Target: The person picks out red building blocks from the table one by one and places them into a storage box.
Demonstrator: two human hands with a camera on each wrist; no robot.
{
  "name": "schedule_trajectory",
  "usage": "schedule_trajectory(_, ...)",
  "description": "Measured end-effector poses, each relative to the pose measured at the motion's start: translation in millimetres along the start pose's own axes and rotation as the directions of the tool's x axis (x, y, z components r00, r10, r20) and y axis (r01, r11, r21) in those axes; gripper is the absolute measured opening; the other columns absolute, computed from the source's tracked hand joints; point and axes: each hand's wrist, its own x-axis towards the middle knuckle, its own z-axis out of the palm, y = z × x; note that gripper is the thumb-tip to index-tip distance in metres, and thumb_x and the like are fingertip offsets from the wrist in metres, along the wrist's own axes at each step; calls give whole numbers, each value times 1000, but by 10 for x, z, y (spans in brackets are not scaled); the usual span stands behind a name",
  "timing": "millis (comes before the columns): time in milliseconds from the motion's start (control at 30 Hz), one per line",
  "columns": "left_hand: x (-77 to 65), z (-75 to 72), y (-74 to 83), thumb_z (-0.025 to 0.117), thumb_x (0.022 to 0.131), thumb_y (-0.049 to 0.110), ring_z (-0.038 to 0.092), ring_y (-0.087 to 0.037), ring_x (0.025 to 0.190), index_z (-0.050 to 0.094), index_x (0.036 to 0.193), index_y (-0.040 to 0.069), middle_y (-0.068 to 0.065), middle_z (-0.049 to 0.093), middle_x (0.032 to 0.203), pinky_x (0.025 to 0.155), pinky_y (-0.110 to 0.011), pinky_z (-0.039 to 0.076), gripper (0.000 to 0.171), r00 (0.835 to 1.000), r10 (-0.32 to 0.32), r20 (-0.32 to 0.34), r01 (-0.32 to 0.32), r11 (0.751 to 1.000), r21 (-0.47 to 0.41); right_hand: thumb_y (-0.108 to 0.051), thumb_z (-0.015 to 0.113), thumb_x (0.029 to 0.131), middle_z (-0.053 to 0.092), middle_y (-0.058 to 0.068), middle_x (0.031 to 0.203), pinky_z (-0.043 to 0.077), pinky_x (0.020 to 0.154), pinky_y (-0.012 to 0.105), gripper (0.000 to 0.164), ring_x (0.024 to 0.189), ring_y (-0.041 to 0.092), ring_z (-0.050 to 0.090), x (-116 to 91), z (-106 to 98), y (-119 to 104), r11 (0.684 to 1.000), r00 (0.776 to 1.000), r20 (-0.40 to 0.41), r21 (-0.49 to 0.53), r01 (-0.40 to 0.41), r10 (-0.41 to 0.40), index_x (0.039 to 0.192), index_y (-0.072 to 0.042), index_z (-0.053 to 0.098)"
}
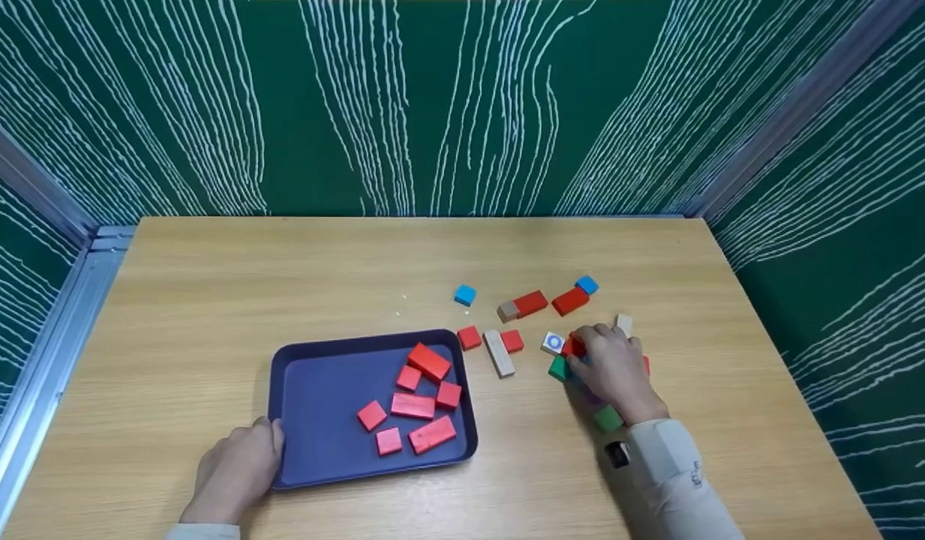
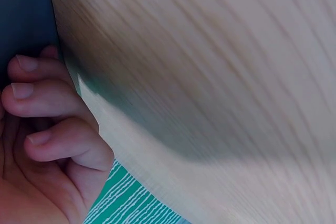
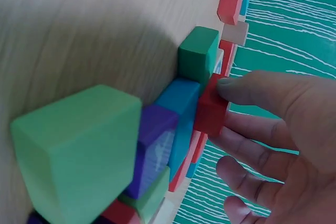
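My left hand (image 1: 238,461) grips the left edge of a dark blue tray (image 1: 316,397); in the left wrist view its fingers (image 2: 47,95) curl beside the tray's side. Several red blocks (image 1: 413,405) lie in the tray's right half. At the right, my right hand (image 1: 618,371) pinches a red block (image 3: 211,107) between thumb and fingertips. Right beside that block are a dark green block (image 3: 197,56), a blue block (image 3: 178,98) and a purple block (image 3: 155,142). A light green block (image 3: 79,150) stands nearer the wrist. In the head view the hand hides part of this cluster.
Beyond the tray's right side lie a pale long block (image 1: 499,354), red blocks (image 1: 470,337) and a blue cube (image 1: 465,295). A white cube with a blue ring (image 1: 553,343) sits left of my right hand. Green patterned walls (image 1: 492,112) border the wooden table (image 1: 297,277).
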Motion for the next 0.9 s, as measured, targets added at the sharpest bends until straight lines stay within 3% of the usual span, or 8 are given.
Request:
schedule_trajectory(233, -12, -7, -24, 36, 107, 24, 65, -42, 72, 60, 100, -11, -23, 62, 80, 58, -51, 50, 43, 1000, 3, -8, -4, 1000, -2, -20, 78, 88, 64, 17, 104, 41, 76, 52, 33, 92, 36, 55, 16, -143, -194, 1000, 998, -57, -10, 27, -27, 113, -1, 67)
schedule_trajectory(500, -12, 8, -33, 37, 107, 24, 65, -46, 75, 60, 99, -9, -24, 64, 82, 59, -52, 50, 41, 1000, -2, -20, 2, 1000, 1, -20, 83, 84, 67, 15, 113, 43, 90, 55, 37, 102, 35, 59, 102, -95, -849, 986, 982, -106, 42, 159, -154, 115, -4, 70)
schedule_trajectory(700, 5, 31, 11, 35, 107, 24, 66, -47, 77, 59, 107, -13, -29, 65, 90, 61, -54, 51, 45, 999, 15, -43, -16, 1000, -12, -22, 79, 87, 66, 12, 109, 46, 90, 54, 29, 103, 32, 58, 141, 51, -1415, 951, 949, -93, 52, 306, -301, 110, -6, 70)
schedule_trajectory(900, -10, 41, 1, 37, 106, 23, 64, -37, 66, 60, 96, -8, -22, 62, 78, 55, -49, 49, 39, 996, 27, -85, -29, 999, -21, -29, 75, 89, 67, 7, 105, 45, 84, 47, 32, 97, 28, 59, 155, 159, -1927, 908, 907, -46, -11, 419, -419, 114, -9, 70)
